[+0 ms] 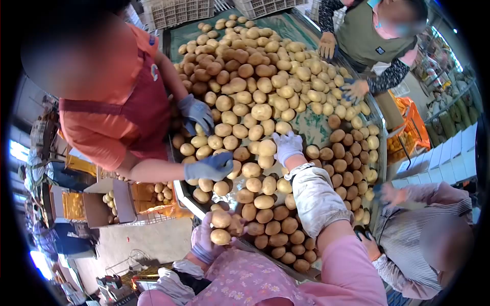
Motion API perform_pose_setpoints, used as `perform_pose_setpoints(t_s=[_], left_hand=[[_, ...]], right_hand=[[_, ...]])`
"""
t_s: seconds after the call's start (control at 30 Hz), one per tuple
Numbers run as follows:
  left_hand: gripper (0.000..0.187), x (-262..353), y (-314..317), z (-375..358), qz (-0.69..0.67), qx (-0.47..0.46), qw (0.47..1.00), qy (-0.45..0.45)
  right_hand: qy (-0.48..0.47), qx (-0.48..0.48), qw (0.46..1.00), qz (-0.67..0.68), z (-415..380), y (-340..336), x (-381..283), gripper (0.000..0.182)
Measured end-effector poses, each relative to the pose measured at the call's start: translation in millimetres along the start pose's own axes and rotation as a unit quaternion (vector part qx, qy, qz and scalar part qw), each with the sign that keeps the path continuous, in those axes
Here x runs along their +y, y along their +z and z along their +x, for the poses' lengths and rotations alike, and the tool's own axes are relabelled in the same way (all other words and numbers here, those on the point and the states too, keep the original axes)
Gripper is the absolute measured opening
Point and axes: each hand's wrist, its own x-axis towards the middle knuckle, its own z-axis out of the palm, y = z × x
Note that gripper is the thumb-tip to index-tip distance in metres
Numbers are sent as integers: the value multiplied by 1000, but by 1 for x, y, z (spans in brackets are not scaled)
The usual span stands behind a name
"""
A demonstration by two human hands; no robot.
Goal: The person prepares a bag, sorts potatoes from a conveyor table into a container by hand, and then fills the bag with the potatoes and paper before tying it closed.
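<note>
Our left hand [205,235], gloved, curls around at least two potatoes [220,237] at lower centre-left of the frame. Our right hand [289,147] reaches to mid-frame, its fingers beside a pale potato [266,148]; we cannot tell whether they grip it. We judge these firm, fairly light, perhaps slippery where smooth, and easy to bruise, so we would cup each around its middle. More lie around our hands, heaped toward top centre on the green table [312,125]. Co-workers' gloved hands work at left [210,167] and upper right [356,90].
</note>
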Motion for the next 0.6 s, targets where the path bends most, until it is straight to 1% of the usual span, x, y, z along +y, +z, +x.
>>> perform_pose_setpoints(t_s=[0.03, 0.1, 0.13, 0.17, 0.2, 0.23, 0.27, 0.3, 0.33, 0.37, 0.4, 0.43, 0.47, 0.5, 0.53, 0.57, 0.6], left_hand=[[66, -1, -13, -7, -48, 31, 998, -16], [79, -5, -40, -21, -143, 92, 984, -50], [76, -7, -58, -27, -127, 59, 990, -27], [74, -9, -78, -32, -111, 26, 993, -4], [72, -8, -91, -38, -95, -5, 995, 20], [71, -5, -93, -47, -120, -4, 992, 31], [70, -1, -89, -57, -148, 0, 988, 42], [69, 3, -89, -67, -176, 4, 983, 55], [69, 8, -93, -73, -207, -2, 977, 52], [71, 11, -96, -77, -192, 28, 977, 83], [73, 12, -97, -82, -177, 59, 976, 110], [74, 13, -98, -86, -158, 90, 974, 132], [69, 16, -93, -92, -176, 109, 969, 136], [67, 16, -109, -89, -241, 81, 958, 133], [66, 16, -137, -81, -306, 52, 942, 129], [65, 18, -155, -80, -367, 23, 922, 123], [63, 43, -140, -87, -303, 172, 929, 122]], right_hand=[[22, 6, 1000, 3, 8, 13, -3, 48], [67, 18, 998, 13, 25, 54, -6, 48], [66, 83, 994, 28, 11, 53, -10, 46], [45, 98, 992, 57, -4, 50, -9, 42], [57, 87, 990, 91, -27, 32, -11, 49], [65, 72, 988, 124, -48, 21, -14, 56], [-6, 119, 971, 208, -52, 46, 1, 53], [-77, 162, 939, 292, -58, 70, 14, 52], [-64, 168, 926, 333, -81, 73, 16, 55], [-66, 128, 890, 432, -110, 65, 11, 55], [-60, 89, 844, 525, -139, 56, 6, 56], [-54, 43, 772, 632, -162, 41, -8, 53], [-37, 0, 686, 726, -184, 25, -22, 50], [-12, 3, 619, 785, -199, 8, -54, 46], [5, -29, 593, 805, -208, -4, -83, 42], [18, -90, 595, 799, -211, -12, -117, 39], [23, -152, 606, 780, -209, -19, -153, 37]])
